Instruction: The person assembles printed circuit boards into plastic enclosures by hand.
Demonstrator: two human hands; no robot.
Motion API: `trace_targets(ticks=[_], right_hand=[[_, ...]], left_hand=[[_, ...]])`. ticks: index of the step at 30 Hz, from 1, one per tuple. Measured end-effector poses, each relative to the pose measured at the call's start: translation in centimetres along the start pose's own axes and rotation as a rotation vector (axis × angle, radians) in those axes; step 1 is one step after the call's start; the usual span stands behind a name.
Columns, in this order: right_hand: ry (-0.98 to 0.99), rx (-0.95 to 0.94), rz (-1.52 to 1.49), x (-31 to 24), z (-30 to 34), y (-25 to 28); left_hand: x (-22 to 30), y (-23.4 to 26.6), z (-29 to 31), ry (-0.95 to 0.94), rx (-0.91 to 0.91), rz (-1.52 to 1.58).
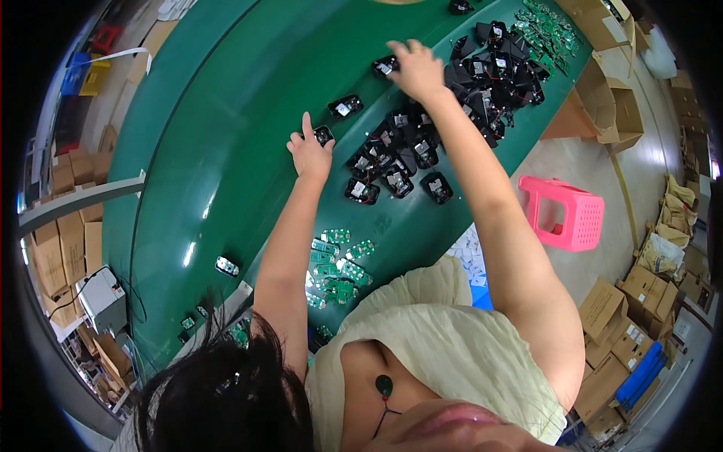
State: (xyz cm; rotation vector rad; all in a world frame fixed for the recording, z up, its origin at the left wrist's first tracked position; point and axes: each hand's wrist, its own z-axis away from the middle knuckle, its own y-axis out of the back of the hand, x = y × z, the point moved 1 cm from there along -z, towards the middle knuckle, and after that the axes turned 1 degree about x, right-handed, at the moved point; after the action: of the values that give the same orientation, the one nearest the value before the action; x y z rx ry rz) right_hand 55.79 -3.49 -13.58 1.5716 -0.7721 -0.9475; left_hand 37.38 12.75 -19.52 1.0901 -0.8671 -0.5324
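Observation:
My left hand [309,154] is at a small black plastic housing [324,135] on the green belt, its thumb against the near side and its index finger stretched out. Part of that housing is hidden by the hand. Farther off and to the right, my right hand [418,73] has its thumb and fingers around another black housing [384,67]; slight blur softens the fingertips. Between the two hands lies a third open housing [346,107] with a pale part inside. A cluster of similar housings [392,151] sits below my right hand.
A bigger heap of black housings [493,71] and a pile of green circuit boards [546,34] lie at the far right. More boards [339,271] are close to my body. A pink stool [563,213] and cardboard boxes [614,113] stand right of the table.

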Motion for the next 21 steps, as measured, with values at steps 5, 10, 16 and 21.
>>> trace_targets(ticks=[5, 10, 16, 21], right_hand=[[0.015, -0.381, -0.005, -2.8, -2.6, -5.1], [0.062, -0.454, -0.041, -6.2, -1.8, -6.5], [0.178, -0.526, -0.279, -7.2, -1.4, -6.6], [0.212, -0.396, -0.592, -7.8, 0.7, -7.4]], left_hand=[[3.2, 2.1, -0.7, -0.098, -0.023, -0.147], [3.7, 1.6, -3.0, -0.141, -0.192, -0.167], [-0.1, 0.2, -4.1, 0.027, -0.227, 0.340], [2.6, 1.2, -2.0, 0.358, -0.311, 1.265]])
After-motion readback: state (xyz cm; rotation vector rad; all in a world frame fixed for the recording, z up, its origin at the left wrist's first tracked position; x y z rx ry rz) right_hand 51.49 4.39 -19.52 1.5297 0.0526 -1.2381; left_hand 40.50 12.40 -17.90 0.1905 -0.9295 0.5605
